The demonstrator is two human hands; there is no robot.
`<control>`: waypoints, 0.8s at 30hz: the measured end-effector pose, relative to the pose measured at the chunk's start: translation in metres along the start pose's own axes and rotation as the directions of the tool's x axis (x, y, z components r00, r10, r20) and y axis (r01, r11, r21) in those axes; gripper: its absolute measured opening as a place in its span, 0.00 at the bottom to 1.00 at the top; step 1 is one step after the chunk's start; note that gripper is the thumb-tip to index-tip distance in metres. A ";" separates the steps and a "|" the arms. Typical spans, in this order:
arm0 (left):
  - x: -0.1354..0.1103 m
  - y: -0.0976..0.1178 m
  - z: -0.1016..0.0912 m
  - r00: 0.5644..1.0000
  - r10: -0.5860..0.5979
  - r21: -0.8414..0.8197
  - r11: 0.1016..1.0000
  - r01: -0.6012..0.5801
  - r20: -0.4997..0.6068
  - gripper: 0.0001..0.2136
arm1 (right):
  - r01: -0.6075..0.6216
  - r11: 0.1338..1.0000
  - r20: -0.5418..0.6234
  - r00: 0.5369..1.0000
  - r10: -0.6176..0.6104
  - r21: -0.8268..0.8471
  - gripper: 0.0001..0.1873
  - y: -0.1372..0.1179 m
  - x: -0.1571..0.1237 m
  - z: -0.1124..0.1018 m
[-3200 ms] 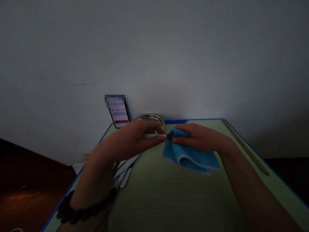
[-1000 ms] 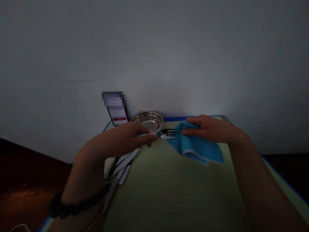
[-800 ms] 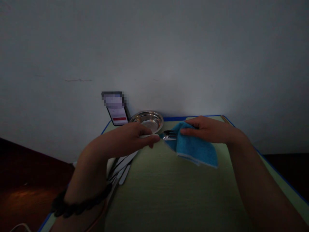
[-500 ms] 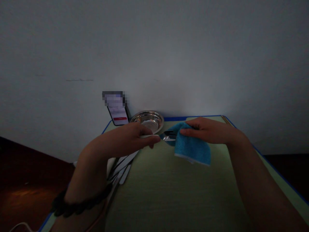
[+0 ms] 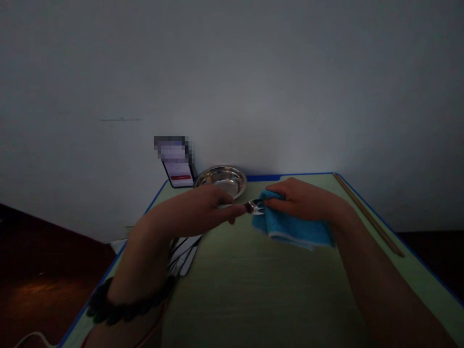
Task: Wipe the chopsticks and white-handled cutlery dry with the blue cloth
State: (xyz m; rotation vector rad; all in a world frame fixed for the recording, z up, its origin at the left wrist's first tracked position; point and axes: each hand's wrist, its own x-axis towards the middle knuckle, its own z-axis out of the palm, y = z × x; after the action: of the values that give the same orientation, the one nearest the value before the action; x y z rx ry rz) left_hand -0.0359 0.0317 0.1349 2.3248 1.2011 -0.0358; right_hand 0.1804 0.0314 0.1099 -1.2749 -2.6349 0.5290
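My left hand [image 5: 213, 209] is closed round the handle of a metal fork [image 5: 256, 207], whose tined head points right. In my right hand [image 5: 295, 199] is a blue cloth [image 5: 290, 229], pinched between thumb and fingers at the tips of the tines. The loose part of the cloth hangs below that hand. Both hands are above the table. Most of the fork's handle is hidden by my left fingers.
A shiny metal bowl [image 5: 232, 181] stands at the table's [image 5: 268, 290] back edge, beside a phone [image 5: 178, 169] propped against the wall. Several pieces of cutlery [image 5: 186, 258] lie left, partly behind my left forearm. Wooden chopsticks [image 5: 369, 217] lie along the right edge.
My right hand has moved slightly left and the cloth has spread to the right beneath it. My left hand has shifted a little right with the fork. The chopsticks now show more fully.
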 end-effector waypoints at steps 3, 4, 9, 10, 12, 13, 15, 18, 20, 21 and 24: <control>-0.001 0.000 -0.001 1.000 0.005 -0.009 1.000 -0.005 0.015 0.23 | 0.006 1.000 0.012 1.000 -0.006 0.004 0.13 0.004 -0.002 -0.002; -0.002 -0.001 -0.002 1.000 -0.005 -0.001 1.000 0.005 0.017 0.23 | -0.015 1.000 0.000 1.000 0.015 -0.007 0.12 0.008 -0.004 -0.004; -0.011 -0.007 -0.005 0.997 -0.074 0.012 0.997 0.074 0.008 0.22 | -0.178 0.984 -0.150 0.973 0.176 0.002 0.16 0.028 -0.019 -0.012; -0.011 -0.007 -0.005 0.998 -0.065 0.010 0.998 0.065 0.002 0.22 | -0.177 0.984 -0.138 0.974 0.180 0.035 0.17 0.029 -0.020 -0.013; -0.012 -0.004 -0.003 0.999 -0.036 0.022 0.999 0.037 -0.013 0.22 | -0.164 0.980 -0.072 0.982 0.172 0.110 0.21 0.026 -0.021 -0.012; -0.011 -0.002 -0.003 0.999 -0.028 0.032 0.999 0.028 -0.018 0.23 | -0.161 0.976 -0.044 0.985 0.169 0.146 0.22 0.024 -0.020 -0.012; -0.011 0.000 -0.001 1.000 -0.022 0.044 0.999 0.023 -0.021 0.23 | -0.149 0.962 -0.001 0.988 0.153 0.228 0.23 0.017 -0.017 -0.009; -0.010 0.001 0.001 1.000 -0.011 0.021 1.000 0.012 -0.019 0.23 | -0.108 0.916 0.019 0.994 0.109 0.385 0.23 0.011 -0.014 -0.002; -0.009 0.002 0.005 1.000 0.001 -0.004 1.000 -0.001 -0.011 0.23 | -0.095 0.855 0.033 0.995 0.091 0.509 0.21 0.008 -0.015 0.008; -0.008 0.002 0.007 1.000 0.012 -0.018 1.000 -0.012 0.002 0.23 | -0.101 0.813 0.037 0.995 0.097 0.574 0.21 0.008 -0.017 0.016; -0.005 0.006 0.022 0.999 0.042 -0.076 0.996 -0.040 0.021 0.22 | -0.169 0.586 -0.023 0.952 0.304 0.793 0.19 0.005 -0.023 0.049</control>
State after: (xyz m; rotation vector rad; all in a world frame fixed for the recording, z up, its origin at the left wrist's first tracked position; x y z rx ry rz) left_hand -0.0295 0.0149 0.1196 2.2762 1.1242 -0.0017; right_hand 0.1839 0.0051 0.0631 -1.2552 -1.7010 1.3743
